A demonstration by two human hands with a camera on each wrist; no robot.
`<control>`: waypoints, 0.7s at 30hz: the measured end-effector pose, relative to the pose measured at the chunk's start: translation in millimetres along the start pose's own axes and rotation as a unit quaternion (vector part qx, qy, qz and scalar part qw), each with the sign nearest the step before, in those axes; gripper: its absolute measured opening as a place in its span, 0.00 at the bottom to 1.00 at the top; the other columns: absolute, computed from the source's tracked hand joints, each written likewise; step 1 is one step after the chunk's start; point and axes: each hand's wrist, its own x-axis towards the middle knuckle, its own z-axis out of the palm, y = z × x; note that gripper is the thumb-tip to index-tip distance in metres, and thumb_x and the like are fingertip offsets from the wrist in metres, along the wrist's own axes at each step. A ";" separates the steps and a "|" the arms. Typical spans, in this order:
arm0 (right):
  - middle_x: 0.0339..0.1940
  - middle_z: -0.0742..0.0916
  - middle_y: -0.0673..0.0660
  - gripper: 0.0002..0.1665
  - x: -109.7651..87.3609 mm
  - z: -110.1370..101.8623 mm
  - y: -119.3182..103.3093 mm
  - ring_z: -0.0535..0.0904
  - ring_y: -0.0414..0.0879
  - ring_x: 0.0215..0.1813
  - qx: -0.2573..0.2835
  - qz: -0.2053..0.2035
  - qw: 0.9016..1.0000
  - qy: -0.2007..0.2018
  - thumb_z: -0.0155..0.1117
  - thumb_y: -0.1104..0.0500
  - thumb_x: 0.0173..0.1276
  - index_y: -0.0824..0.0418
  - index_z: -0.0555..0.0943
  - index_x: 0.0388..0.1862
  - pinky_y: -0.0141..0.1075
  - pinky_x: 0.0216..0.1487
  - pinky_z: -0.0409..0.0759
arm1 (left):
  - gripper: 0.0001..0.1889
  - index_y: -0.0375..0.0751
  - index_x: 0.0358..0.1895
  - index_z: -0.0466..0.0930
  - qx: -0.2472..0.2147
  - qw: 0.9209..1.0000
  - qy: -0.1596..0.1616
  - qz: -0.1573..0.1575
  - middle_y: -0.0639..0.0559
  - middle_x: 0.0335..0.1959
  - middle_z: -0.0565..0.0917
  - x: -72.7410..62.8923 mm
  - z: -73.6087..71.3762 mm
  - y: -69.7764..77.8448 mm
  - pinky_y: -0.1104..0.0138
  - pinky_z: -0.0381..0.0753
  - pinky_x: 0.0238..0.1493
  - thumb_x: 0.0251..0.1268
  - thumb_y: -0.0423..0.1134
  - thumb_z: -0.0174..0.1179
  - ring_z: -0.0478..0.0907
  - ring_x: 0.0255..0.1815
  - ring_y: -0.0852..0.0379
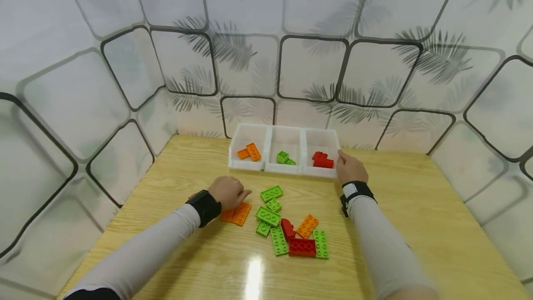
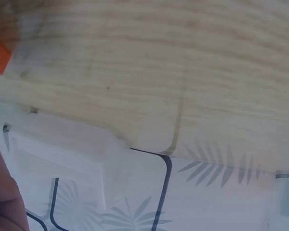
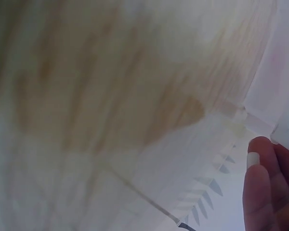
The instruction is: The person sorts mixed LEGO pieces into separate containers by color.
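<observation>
At frame centre, we pinch the tray [image 1: 284,169] by its right end with the right grip [image 1: 352,170], presumably for steadiness; the left grip [image 1: 226,192], closure indeterminable, partly hides orange bricks [image 1: 241,215] left of lower centre.

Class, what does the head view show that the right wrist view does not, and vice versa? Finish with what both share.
Only the head view: the left grip, plus rectangular green plastic bricks and rectangular orange plastic bricks with round studs.

Only the right wrist view: a close-up of the right grip, its fingertips distinct.

Both share: the right grip, part of the white translucent plastic tray, the pale wood-grain table and the white leaf-printed backdrop.
</observation>
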 end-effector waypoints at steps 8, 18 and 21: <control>0.16 0.79 0.59 0.23 3.1 -1.2 3.6 0.58 0.48 0.14 0.025 -0.002 1.000 0.000 0.45 0.54 0.75 0.51 0.78 0.63 0.38 0.18 0.54 | 0.29 0.52 0.07 0.62 -0.026 0.999 0.004 0.021 0.62 0.07 0.54 37.6 -12.6 13.3 0.71 0.54 0.15 0.72 0.49 0.55 0.56 0.08 0.65; 0.11 0.77 0.55 0.22 4.4 1.4 5.1 0.57 0.46 0.14 0.063 0.003 0.998 0.000 0.48 0.55 0.74 0.54 0.80 0.62 0.37 0.19 0.55 | 0.29 0.51 0.07 0.59 -0.035 0.997 0.063 0.036 0.60 0.08 0.53 102.5 -20.4 28.2 0.71 0.51 0.16 0.72 0.43 0.55 0.53 0.09 0.63; 0.08 0.71 0.52 0.22 3.8 2.8 6.1 0.57 0.46 0.14 0.064 0.008 0.998 -0.008 0.47 0.55 0.75 0.54 0.79 0.62 0.37 0.19 0.55 | 0.30 0.52 0.07 0.58 -0.039 0.997 0.057 0.031 0.60 0.07 0.52 119.4 -18.9 31.5 0.70 0.50 0.15 0.73 0.43 0.53 0.52 0.09 0.63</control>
